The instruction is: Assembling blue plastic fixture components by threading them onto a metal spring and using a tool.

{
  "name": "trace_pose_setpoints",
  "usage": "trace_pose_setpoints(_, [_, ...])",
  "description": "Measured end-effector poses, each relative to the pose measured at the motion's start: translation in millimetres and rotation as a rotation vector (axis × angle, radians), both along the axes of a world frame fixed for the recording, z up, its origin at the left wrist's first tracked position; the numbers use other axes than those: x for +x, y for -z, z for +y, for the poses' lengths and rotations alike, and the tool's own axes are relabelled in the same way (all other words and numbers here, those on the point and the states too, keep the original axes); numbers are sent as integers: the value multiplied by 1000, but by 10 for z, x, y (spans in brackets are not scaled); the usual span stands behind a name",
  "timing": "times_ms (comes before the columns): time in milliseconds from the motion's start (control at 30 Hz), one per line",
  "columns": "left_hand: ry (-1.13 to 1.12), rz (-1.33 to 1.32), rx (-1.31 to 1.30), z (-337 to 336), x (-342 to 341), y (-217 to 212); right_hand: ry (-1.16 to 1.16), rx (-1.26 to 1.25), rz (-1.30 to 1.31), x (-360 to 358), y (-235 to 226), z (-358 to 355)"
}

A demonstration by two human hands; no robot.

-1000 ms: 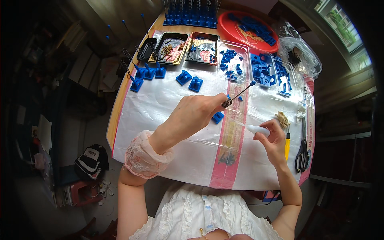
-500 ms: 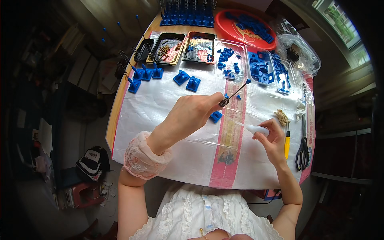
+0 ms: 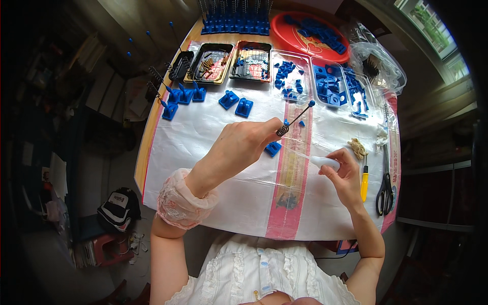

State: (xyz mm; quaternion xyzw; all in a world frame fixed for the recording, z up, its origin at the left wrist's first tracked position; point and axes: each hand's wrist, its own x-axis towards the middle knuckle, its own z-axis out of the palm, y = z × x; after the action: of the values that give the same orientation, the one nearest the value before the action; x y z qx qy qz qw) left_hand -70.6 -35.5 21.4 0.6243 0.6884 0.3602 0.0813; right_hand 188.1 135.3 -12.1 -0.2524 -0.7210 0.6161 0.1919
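Observation:
My left hand (image 3: 249, 140) pinches a dark coil spring (image 3: 282, 130) with a thin rod running up and right to a blue ball tip (image 3: 311, 103). Near its fingertips, a blue square base (image 3: 273, 148) lies on the sheet, partly covered by the hand. My right hand (image 3: 345, 175) is closed around a small white bottle (image 3: 326, 162), its thin clear nozzle pointing left toward the spring but apart from it. Two small blue pieces sit just past the spring, one of them a tiny wedge (image 3: 302, 123).
Blue bases with clips (image 3: 244, 107) stand at the left. Behind them are trays of brass pins (image 3: 208, 66), white bits (image 3: 256, 61) and blue parts (image 3: 287, 76). A red round tray (image 3: 284, 38) is farther back. Scissors (image 3: 386, 195) and a yellow-handled screwdriver (image 3: 364, 185) lie right.
Both hands keep their holds. The view has shifted slightly, and the white bottle's nozzle has turned a little; otherwise nothing is taken up or let go.

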Motion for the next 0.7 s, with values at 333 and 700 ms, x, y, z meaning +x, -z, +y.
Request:
trace_pose_setpoints(333, [-5,-3,9,-3,3,15,6,-28,-2,19,0,-8])
trace_pose_setpoints(700, [1,-3,6,-1,-2,9,10,-31,6,13,0,-15])
